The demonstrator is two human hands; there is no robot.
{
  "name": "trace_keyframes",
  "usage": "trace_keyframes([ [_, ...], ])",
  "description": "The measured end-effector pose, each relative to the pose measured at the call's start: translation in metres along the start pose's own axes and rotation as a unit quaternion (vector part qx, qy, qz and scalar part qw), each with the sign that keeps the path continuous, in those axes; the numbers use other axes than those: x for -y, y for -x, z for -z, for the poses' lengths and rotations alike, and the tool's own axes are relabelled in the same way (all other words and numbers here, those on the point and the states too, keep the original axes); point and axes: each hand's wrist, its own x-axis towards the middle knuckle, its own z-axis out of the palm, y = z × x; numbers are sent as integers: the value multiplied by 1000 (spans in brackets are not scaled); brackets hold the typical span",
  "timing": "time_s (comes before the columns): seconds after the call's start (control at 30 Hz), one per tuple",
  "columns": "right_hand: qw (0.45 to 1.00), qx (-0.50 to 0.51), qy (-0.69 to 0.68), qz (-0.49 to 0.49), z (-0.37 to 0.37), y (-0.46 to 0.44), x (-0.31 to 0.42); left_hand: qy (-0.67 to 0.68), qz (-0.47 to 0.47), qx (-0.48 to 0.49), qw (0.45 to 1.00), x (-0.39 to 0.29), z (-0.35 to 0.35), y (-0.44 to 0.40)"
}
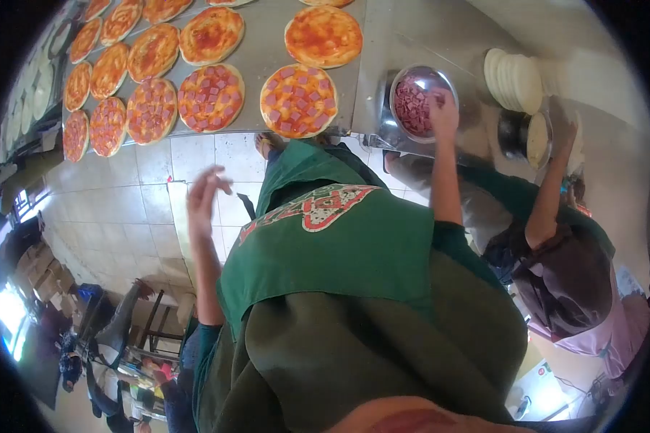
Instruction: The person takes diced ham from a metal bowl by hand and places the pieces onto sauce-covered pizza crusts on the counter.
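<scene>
Over the right side of a steel bowl is my right hand, its fingers drawn together at the diced pink meat; whether it holds any cannot be made out. My left hand hangs over the tiled floor, in front of the counter, with its fingers apart and nothing in them. On the metal counter lie rows of round sauced bases. The front row, such as the pizza nearest the bowl, bears pink meat cubes. Behind it, a base has only red sauce on it.
At the right, a co-worker's hand is beside a dark round container. A row of pale bases stands behind it. Other people are at the lower left, near stacked cardboard boxes. White floor tiles show below the counter.
</scene>
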Motion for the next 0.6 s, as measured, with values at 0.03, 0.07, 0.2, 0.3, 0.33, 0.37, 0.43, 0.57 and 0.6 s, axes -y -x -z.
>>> trace_keyframes([
  [0.03, 999, 31, 36, -17, 5, -3, -22, 98, -48, 16, 994, -37, -1, -7],
  [0.07, 997, 65, 15, -45, 10, -4, -34, 302, -138, 146, 932, -77, -10, -10],
  [0.2, 980, 167, -19, -102, 9, -4, -52, 522, -338, 623, 475, -202, -93, -36],
  [0.3, 981, 180, 7, -74, 7, -6, -36, 470, -344, 715, 386, -247, -132, -21],
  [0.33, 982, 179, 17, -62, 3, -4, -35, 462, -339, 728, 376, -252, -138, -15],
  [0.37, 984, 170, 19, -42, -1, -3, -33, 453, -335, 735, 376, -255, -142, -9],
  [0.43, 988, 151, 25, -3, -14, -7, -32, 441, -326, 745, 381, -259, -147, -2],
  [0.57, 980, 184, 51, -51, -31, -17, -19, 424, -314, 747, 404, -261, -152, 10],
  [0.6, 979, 192, 38, -60, -31, -20, -17, 420, -311, 747, 412, -262, -152, 13],
])
